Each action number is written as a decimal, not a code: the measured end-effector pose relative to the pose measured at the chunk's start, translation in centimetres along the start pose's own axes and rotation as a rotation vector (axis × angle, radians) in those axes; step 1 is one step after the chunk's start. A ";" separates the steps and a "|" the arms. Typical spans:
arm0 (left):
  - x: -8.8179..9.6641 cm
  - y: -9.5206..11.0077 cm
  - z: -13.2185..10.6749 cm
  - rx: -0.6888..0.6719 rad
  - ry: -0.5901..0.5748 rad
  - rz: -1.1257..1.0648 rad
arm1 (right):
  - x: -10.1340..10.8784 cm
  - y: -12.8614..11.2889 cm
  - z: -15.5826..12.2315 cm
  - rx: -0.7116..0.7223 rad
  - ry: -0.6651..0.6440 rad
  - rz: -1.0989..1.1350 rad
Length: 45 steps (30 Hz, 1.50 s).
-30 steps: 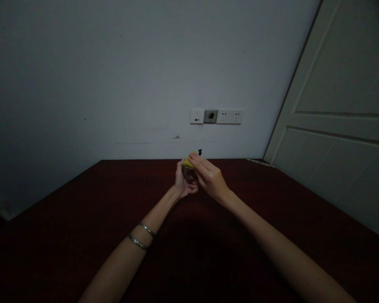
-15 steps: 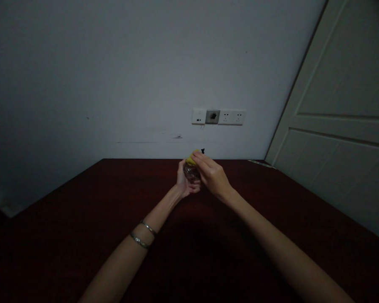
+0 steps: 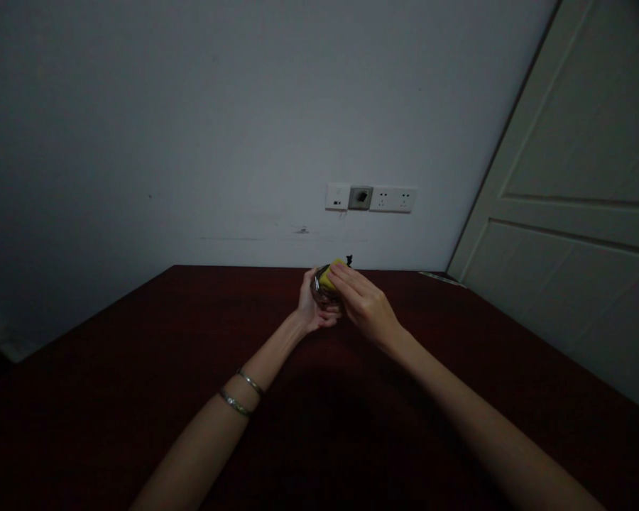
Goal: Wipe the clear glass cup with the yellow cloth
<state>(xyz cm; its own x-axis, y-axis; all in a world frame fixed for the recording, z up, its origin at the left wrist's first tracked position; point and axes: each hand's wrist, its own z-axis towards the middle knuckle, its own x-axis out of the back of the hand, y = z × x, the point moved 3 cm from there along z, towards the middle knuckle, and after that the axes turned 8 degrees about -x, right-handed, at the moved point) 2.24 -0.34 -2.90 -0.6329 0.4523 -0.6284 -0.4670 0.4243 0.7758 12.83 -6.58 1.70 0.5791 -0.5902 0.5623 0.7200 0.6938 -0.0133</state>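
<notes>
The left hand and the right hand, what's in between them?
In the head view, a yellow pad and a shiny thing lie between the left hand and the right hand. I can't tell exactly what the shiny thing is.

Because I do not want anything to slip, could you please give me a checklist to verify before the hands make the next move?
1. Left hand supports the clear object: ok, it is cupped around it.
2. Right hand has the yellow piece: ok, the fingers are on it.
3. Yellow piece pressed firmly on the clear object: cannot tell, they only overlap in this view.
4. Black bit beyond the right hand, what it belongs to: cannot tell.
5. Bangles away from the clear object: ok.
6. Light for seeing details: not ok, dim.
</notes>
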 end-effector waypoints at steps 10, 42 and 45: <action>0.4 -0.6 0.0 0.108 -0.009 0.086 | -0.1 -1.1 -1.4 -0.015 -0.001 -0.030; 0.5 0.8 -0.2 -0.312 0.189 -0.131 | -1.1 -2.4 1.5 -0.091 0.060 -0.028; 0.8 0.4 -0.1 -0.218 0.182 -0.070 | -1.1 -1.7 2.1 -0.142 0.079 -0.008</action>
<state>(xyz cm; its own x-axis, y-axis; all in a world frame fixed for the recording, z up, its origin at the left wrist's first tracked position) 1.49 0.05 -3.08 -0.6858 0.2713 -0.6754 -0.6227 0.2617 0.7374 10.17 -6.23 2.82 0.5972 -0.6301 0.4962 0.7684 0.6269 -0.1288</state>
